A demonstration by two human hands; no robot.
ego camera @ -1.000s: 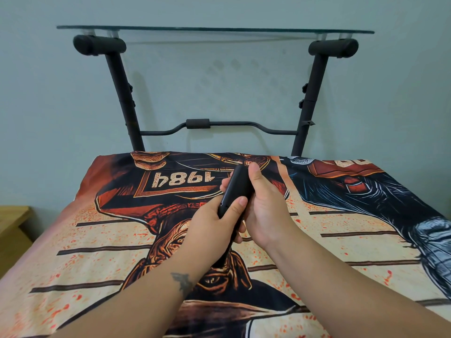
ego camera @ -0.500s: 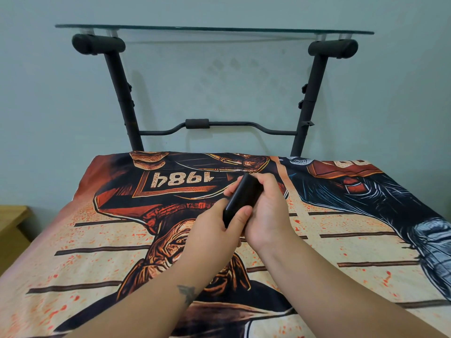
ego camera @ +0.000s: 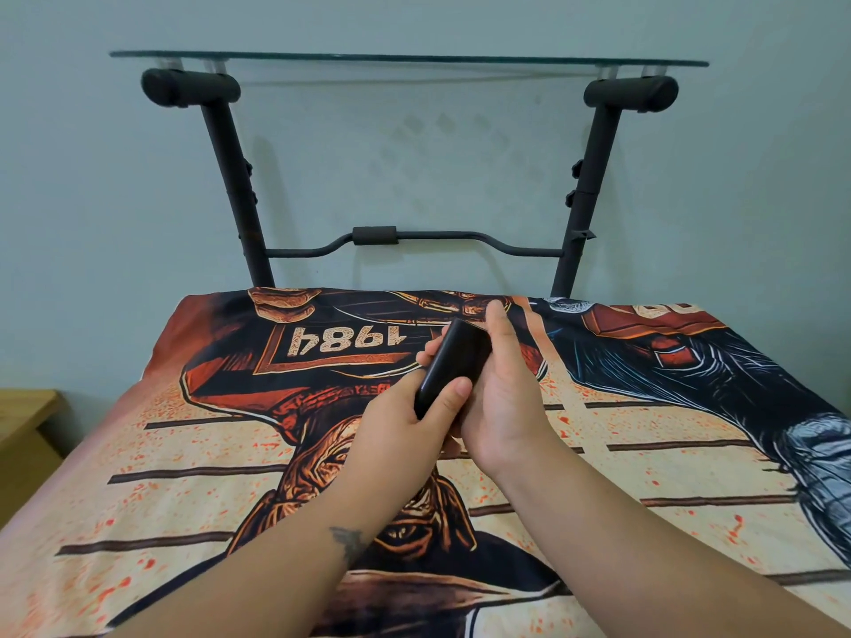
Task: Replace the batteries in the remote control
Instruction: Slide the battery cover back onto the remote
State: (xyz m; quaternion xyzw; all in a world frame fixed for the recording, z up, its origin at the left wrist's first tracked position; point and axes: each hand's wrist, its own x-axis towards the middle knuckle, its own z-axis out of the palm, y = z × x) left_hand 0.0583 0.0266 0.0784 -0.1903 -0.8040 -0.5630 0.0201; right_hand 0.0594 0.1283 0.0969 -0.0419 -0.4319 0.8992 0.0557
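Both hands hold a black remote control (ego camera: pixel 453 359) above the printed cloth. My left hand (ego camera: pixel 405 421) grips its near end, thumb pressed on the remote's upper face. My right hand (ego camera: pixel 502 393) wraps the far half from the right, thumb lying along its right edge and fingertips showing on its left side. Only the remote's plain dark face shows; its underside is hidden. I see no batteries.
A cloth (ego camera: pixel 230 453) printed with "1984" and orange and black artwork covers the surface. Behind it, against the pale wall, stands a black metal stand (ego camera: pixel 230 177) carrying a glass shelf (ego camera: pixel 414 58). A wooden piece of furniture (ego camera: pixel 23 421) sits at the left edge.
The remote has tilted from nearly upright to lying flatter between the hands. My right thumb has slid along its right edge; both hands keep their grip.
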